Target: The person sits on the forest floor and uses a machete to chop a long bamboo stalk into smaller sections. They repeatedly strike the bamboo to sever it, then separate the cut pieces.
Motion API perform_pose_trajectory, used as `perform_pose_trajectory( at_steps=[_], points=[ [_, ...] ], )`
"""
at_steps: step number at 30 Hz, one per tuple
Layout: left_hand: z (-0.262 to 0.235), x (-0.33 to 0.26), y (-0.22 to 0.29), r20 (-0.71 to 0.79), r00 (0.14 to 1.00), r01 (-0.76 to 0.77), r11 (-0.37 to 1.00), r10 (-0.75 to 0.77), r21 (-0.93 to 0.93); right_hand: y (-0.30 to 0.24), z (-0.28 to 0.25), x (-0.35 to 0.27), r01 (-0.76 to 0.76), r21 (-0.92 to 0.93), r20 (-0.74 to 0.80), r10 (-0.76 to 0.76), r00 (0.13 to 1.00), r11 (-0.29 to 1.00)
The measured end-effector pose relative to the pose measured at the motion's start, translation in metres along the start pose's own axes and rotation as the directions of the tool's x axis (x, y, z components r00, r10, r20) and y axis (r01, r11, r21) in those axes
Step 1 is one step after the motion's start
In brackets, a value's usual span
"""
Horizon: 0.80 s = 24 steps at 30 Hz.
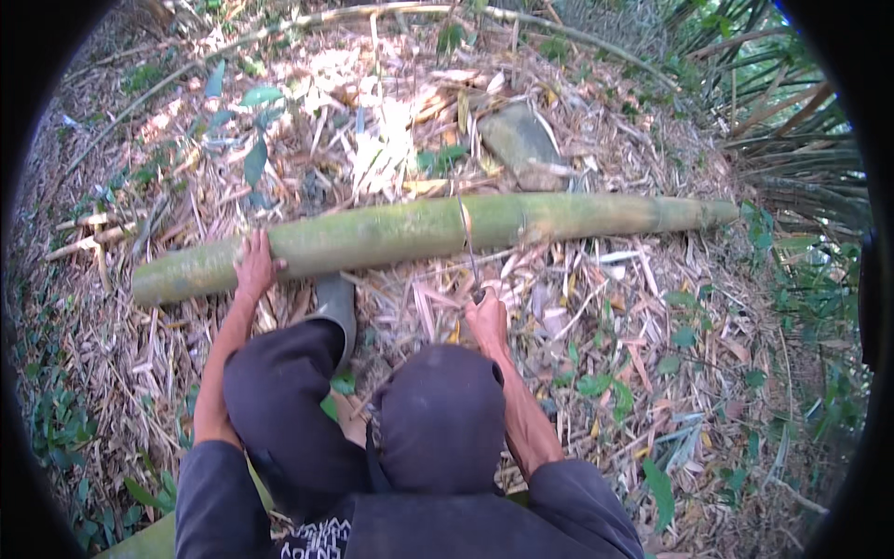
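A long green bamboo pole [419, 233] lies across the leaf-strewn ground [652, 345], just ahead of both hands. The left hand [253, 265] presses flat on it near its left end. The right hand [486, 317] grips a knife [468, 247] whose blade meets the pole's middle.

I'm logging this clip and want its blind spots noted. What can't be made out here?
Head view only:
- Blade: too thin to tell its kind, or whether it cuts into the bamboo.
- Right hand: its grip on the handle is hidden by the hand itself.
- Left hand: palm side hidden, pressed on the bamboo.
- Feet: covered by the knees; one boot partly shows.
- Corners: black fisheye rim.
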<state>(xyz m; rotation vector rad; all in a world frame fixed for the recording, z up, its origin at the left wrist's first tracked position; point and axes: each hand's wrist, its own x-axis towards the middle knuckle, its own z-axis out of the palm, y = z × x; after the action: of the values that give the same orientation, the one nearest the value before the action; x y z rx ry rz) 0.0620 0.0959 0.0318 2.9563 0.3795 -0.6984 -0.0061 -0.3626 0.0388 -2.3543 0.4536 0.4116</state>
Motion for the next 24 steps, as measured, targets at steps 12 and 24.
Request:
perform_pose_trajectory(
  at_steps=[12, 24],
  points=[
    [-0.017, 0.012, 0.026, 0.029, 1.0, 0.007, 1.0, -0.007, -0.016, 0.035, -0.005, 0.028, 0.018, -0.14, 0.022, -0.015, 1.0, 0.99],
    [-0.013, -0.001, 0.024, 0.085, 0.995, 0.05, 0.999, -0.049, -0.004, -0.119, -0.064, 0.032, 0.548, 0.617, -0.457, -0.309, 0.834, 0.565]
  ],
)
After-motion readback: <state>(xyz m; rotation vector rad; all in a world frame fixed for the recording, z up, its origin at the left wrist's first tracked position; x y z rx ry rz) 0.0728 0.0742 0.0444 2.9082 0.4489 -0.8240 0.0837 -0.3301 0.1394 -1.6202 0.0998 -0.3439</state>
